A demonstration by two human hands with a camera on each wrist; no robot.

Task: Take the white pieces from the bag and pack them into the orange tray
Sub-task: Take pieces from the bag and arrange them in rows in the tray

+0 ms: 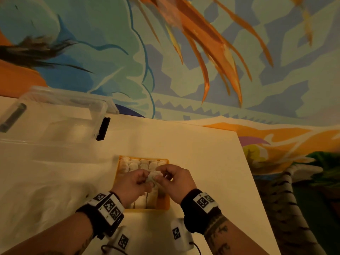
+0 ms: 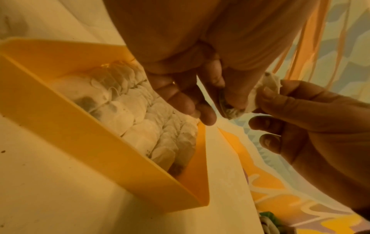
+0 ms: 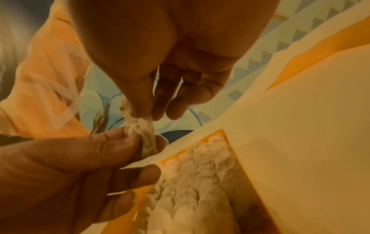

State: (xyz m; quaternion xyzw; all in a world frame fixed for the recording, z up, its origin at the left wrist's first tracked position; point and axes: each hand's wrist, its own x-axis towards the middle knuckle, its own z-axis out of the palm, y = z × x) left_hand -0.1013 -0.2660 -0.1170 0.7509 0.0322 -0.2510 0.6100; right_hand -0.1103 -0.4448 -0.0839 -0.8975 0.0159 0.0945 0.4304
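An orange tray (image 1: pixel 116 181) sits on the white table, packed with several rows of white pieces (image 1: pixel 141 163). Just above the tray, both hands share one crumpled white piece (image 1: pixel 154 176). My left hand (image 1: pixel 147 179) pinches its lower end (image 2: pixel 232 111) between thumb and forefinger. My right hand (image 1: pixel 162 174) pinches its upper end (image 3: pixel 141 125) from the other side. In the right wrist view the piece hangs stretched between the two pinches, above the tray's far corner (image 3: pixel 202 140). The other fingers of both hands are loosely curled and hold nothing. The translucent bag (image 1: pixel 46 190) lies left of the tray.
A clear plastic bin (image 1: pixel 55 122) with a black latch (image 1: pixel 103 128) stands at the table's back left. The white table (image 1: pixel 202 162) ends at a slanted edge on the right, with a painted mural beyond. Two small tagged white boxes (image 1: pixel 179 234) lie near the front edge.
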